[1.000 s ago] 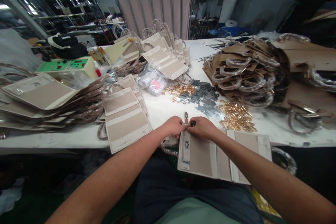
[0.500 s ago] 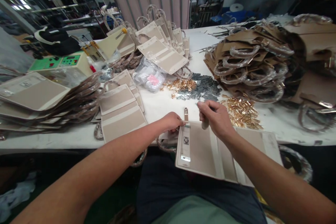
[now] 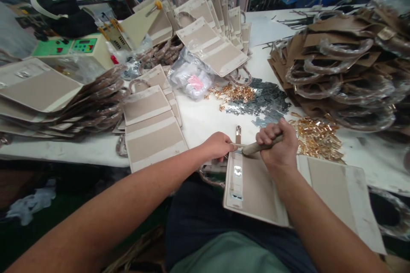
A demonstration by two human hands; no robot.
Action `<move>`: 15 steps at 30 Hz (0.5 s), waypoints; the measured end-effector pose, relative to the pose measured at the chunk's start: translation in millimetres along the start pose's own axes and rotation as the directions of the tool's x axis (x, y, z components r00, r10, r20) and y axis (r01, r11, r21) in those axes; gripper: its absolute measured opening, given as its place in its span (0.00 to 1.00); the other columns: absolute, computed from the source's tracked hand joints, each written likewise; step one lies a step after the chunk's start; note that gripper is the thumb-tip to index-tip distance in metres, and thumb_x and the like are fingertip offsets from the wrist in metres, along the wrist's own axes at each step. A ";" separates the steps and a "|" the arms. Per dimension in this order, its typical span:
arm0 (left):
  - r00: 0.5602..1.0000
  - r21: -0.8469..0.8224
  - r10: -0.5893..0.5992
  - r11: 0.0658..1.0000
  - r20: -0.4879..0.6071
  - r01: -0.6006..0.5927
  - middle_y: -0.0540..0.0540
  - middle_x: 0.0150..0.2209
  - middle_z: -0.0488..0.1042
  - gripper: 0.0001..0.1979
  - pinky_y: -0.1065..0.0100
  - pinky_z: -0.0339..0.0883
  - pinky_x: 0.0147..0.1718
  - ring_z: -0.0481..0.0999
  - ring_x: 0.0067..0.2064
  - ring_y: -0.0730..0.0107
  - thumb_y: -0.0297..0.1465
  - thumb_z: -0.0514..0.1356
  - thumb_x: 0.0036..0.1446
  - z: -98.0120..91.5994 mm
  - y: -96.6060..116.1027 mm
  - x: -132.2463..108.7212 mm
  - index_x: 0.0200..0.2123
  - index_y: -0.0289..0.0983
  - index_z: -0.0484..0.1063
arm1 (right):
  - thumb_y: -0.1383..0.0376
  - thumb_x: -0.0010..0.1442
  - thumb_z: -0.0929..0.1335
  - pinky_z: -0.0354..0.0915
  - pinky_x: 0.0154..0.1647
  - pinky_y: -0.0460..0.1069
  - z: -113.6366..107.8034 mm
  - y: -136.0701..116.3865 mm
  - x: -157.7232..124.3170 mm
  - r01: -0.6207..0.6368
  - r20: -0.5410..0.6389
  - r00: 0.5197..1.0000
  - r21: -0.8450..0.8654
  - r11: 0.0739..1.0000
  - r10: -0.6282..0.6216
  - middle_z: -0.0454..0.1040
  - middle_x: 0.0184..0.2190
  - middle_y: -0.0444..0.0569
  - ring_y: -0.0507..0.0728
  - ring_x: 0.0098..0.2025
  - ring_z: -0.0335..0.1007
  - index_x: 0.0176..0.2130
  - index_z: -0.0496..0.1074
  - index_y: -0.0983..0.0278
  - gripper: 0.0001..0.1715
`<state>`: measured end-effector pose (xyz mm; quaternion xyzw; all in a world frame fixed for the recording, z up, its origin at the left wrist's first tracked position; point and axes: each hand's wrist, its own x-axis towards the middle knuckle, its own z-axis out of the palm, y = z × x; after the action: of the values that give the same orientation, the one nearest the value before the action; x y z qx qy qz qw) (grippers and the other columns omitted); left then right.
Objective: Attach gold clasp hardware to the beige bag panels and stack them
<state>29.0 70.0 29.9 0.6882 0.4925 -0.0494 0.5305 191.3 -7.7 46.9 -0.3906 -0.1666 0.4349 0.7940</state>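
An open beige bag panel (image 3: 256,192) lies over the table's front edge and my lap. My left hand (image 3: 218,146) pinches its top left corner beside a small metal clasp tab (image 3: 238,134) that stands up from the edge. My right hand (image 3: 278,145) is closed round a wooden-handled tool (image 3: 256,147), whose thin tip points left at that corner, close to my left fingertips. A small shiny plate (image 3: 237,170) sits on the panel's left strip.
Gold metal fittings (image 3: 317,134) and grey metal plates (image 3: 265,104) are heaped behind my hands. Stacks of beige panels (image 3: 150,132) lie left, wrapped bag handles and brown pieces (image 3: 339,76) right. A green-topped machine (image 3: 73,49) stands at the back left.
My right hand picked up the wooden-handled tool and brought it down to the panel's top corner. My left hand stayed on that corner. The camera tipped downward and closer.
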 end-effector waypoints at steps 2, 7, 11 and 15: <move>1.000 0.008 0.001 1.000 0.010 -0.001 0.52 0.13 0.66 0.12 0.71 0.56 0.18 0.68 0.14 0.70 0.37 0.64 0.61 0.0 -0.6 1.2 0.29 0.35 0.76 | 0.56 0.58 0.75 0.54 0.17 0.45 2.7 3.6 -2.8 0.022 0.055 0.998 -0.048 0.999 -0.019 0.54 0.19 0.35 0.47 0.16 0.50 0.23 0.59 0.60 0.26; 0.999 -0.042 0.036 0.998 -0.003 -0.036 0.52 0.13 0.65 0.16 0.71 0.54 0.17 0.67 0.15 0.70 0.36 0.64 0.61 2.7 -5.6 4.8 0.23 0.37 0.70 | 0.57 0.65 0.72 0.56 0.22 0.48 26.4 11.0 -15.1 0.192 0.344 0.939 -0.457 0.869 -0.026 0.62 0.17 0.39 0.51 0.19 0.56 0.20 0.63 0.60 0.26; 0.996 -0.078 0.087 0.993 -0.025 -0.089 0.52 0.13 0.63 0.17 0.70 0.56 0.17 0.67 0.16 0.70 0.34 0.64 0.60 4.1 -7.8 4.2 0.20 0.38 0.67 | 0.57 0.65 0.72 0.57 0.25 0.49 43.1 8.6 -14.4 0.298 0.471 0.878 -0.679 0.671 0.087 0.64 0.16 0.41 0.52 0.20 0.58 0.18 0.65 0.61 0.27; 1.000 -0.160 0.019 0.987 -0.007 -0.020 0.52 0.13 0.64 0.16 0.71 0.56 0.17 0.69 0.16 0.69 0.31 0.64 0.60 2.0 -3.5 -3.5 0.21 0.38 0.66 | 0.55 0.68 0.70 0.56 0.22 0.50 47.5 5.7 -6.8 0.220 0.428 0.900 -0.599 0.770 0.076 0.63 0.14 0.39 0.52 0.17 0.57 0.19 0.64 0.60 0.29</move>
<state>25.6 66.0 28.7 0.6482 0.4898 -0.0026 0.5830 155.6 11.1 73.4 -0.5226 -0.4887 0.3961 0.5754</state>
